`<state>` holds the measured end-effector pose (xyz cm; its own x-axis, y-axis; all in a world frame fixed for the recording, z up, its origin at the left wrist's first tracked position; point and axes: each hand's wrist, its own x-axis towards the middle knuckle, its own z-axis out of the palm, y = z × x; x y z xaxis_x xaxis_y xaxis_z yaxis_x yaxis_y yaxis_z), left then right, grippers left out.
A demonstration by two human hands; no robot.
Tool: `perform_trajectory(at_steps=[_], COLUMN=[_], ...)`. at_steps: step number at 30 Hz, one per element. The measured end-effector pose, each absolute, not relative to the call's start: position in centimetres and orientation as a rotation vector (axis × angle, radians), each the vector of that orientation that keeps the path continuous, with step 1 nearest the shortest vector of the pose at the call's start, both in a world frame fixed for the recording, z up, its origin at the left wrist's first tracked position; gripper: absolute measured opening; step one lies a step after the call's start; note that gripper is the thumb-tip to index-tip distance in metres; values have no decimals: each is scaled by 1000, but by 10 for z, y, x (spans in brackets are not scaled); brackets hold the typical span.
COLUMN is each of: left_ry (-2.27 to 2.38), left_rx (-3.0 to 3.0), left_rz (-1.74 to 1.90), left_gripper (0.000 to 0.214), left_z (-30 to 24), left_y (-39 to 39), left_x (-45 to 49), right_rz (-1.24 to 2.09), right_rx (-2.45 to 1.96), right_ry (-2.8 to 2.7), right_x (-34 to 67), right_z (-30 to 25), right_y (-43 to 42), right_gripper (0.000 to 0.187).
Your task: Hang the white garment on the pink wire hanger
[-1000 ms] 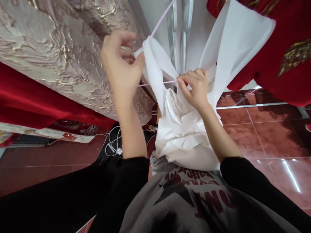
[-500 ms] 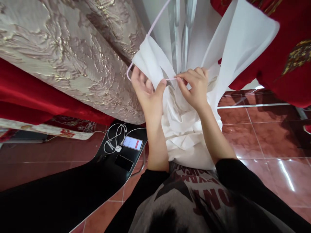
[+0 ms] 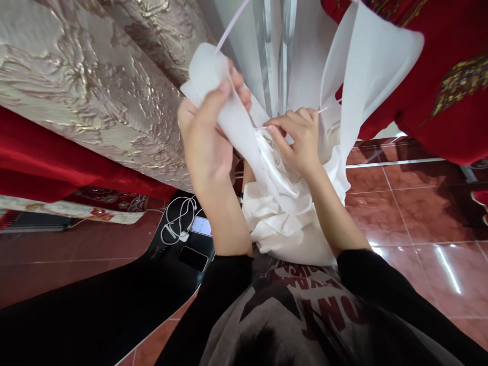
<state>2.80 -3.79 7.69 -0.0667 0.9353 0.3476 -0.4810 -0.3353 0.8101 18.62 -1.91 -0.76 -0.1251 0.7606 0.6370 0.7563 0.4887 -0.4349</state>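
Observation:
My left hand [image 3: 209,129] is raised on the left, its fingers and thumb closed around a folded strip of sheer white fabric [image 3: 241,133]. My right hand [image 3: 299,134] pinches a thin pale pink cord [image 3: 262,128] between thumb and index finger, close to the fabric's edge. Another stretch of pink cord [image 3: 231,28] runs from the top of the strip out of view. At the right, a loop of the white fabric [image 3: 375,76] stands up high. Crumpled cream-white cloth [image 3: 282,226] lies gathered on my lap.
A black seat [image 3: 114,290] at the left bears two phones, one lit [image 3: 201,226] and one dark [image 3: 193,258], with a coiled white cable [image 3: 181,223]. Embossed beige fabric [image 3: 76,101] hangs at the left, red cloth [image 3: 430,96] at the right. The floor has reddish tiles [image 3: 423,213].
My left hand has moved up and left and now grips the white strip, covering the cord's bend. My right hand stays nearly in place, still pinching the cord.

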Motion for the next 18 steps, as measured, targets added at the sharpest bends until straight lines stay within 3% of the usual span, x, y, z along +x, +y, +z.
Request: perform_trajectory(at_steps=[5, 9, 13, 18], left_ry=[578, 742, 890, 764], left_rx=[999, 1000, 865, 706], left_rz=[1660, 1862, 1924, 1773], left_gripper=[55, 26, 13, 29], left_z=[96, 57, 6, 1], left_y=[-11, 1, -16, -35], left_x=[-16, -54, -49, 9], right_rz=[-24, 1, 13, 73], right_rx=[-1268, -1290, -1266, -1207], right_ry=[-1895, -1910, -1928, -1938], right_x=[185, 192, 198, 193], right_z=[-4, -3, -2, -1], right_y=[-20, -16, -15, -16], right_gripper=[50, 52, 51, 37])
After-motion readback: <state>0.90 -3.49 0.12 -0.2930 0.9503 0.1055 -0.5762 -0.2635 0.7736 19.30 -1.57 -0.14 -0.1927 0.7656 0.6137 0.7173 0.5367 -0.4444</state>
